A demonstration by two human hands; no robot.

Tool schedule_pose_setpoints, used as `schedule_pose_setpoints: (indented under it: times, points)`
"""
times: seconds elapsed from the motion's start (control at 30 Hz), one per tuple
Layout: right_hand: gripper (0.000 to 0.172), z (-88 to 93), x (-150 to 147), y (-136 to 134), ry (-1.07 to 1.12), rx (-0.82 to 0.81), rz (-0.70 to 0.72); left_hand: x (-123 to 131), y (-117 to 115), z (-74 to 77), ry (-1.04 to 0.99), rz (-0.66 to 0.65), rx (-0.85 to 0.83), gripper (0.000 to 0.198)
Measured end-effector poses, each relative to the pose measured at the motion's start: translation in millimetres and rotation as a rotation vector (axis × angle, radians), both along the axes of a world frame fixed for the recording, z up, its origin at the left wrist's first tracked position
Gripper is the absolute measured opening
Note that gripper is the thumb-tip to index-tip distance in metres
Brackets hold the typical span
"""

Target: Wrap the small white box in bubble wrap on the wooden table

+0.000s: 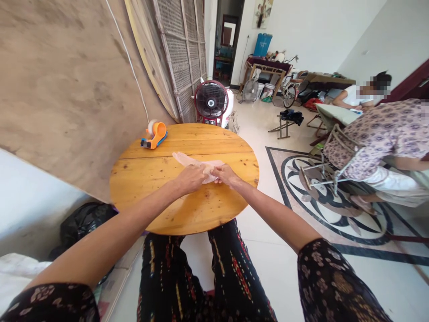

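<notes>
A thin, pale, see-through plastic bag (187, 159) lies flat on the round wooden table (161, 197). My left hand (191, 178) rests on the near end of the bag with its fingers curled down onto it. My right hand (226, 174) is beside it, fingers pinched on the same end of the bag. The two hands almost touch. An orange tape dispenser (154, 134) with a roll of tape stands at the far left of the table, well away from both hands.
A large board (67, 89) leans against the wall on the left. A red floor fan (211, 102) stands behind the table. Two other people sit at a table (335, 114) on the right. A black bag (83, 223) lies on the floor at left.
</notes>
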State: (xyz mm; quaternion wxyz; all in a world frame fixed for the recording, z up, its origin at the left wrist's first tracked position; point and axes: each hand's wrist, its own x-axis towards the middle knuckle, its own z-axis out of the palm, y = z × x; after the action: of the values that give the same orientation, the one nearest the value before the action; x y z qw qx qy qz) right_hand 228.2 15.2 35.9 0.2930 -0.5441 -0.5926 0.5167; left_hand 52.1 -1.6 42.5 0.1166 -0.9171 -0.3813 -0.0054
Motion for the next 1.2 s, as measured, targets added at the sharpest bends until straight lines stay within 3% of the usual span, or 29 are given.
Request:
schedule_pose_setpoints:
  times: [0.2, 0.37, 0.53, 0.77, 0.87, 1.03, 1.2]
  points:
    - [0.029, -1.7, -7, 0, 0.074, 0.019, -0.022, -8, -2, -0.3, -0.198, 0.020, 0.004, 0.034]
    - [0.026, 1.0, -16, 4, 0.088, 0.007, 0.008, -18, -3, -2.3, -0.288, 0.081, -0.010, 0.022]
    - [0.026, 7.5, -22, 7, 0.059, -0.006, 0.046, -23, -5, -9.6, -0.353, 0.035, 0.030, 0.012]
    - [0.014, 22.4, -11, 25, -0.048, -0.019, 0.309, -26, -2, -22.3, -0.431, -0.030, 0.112, 0.024]
    - [0.025, 21.2, -2, 32, -0.038, 0.010, 0.447, -28, -1, -25.7, -0.462, -0.056, 0.127, 0.021]
    - [0.049, 6.2, 9, 26, -0.063, 0.191, 0.610, -30, -2, -31.5, -0.550, -0.054, 0.174, 0.020]
    - [0.039, -14.3, 5, 9, -0.173, 0.496, 0.489, -28, -6, -37.8, -0.677, -0.060, 0.174, 0.021]
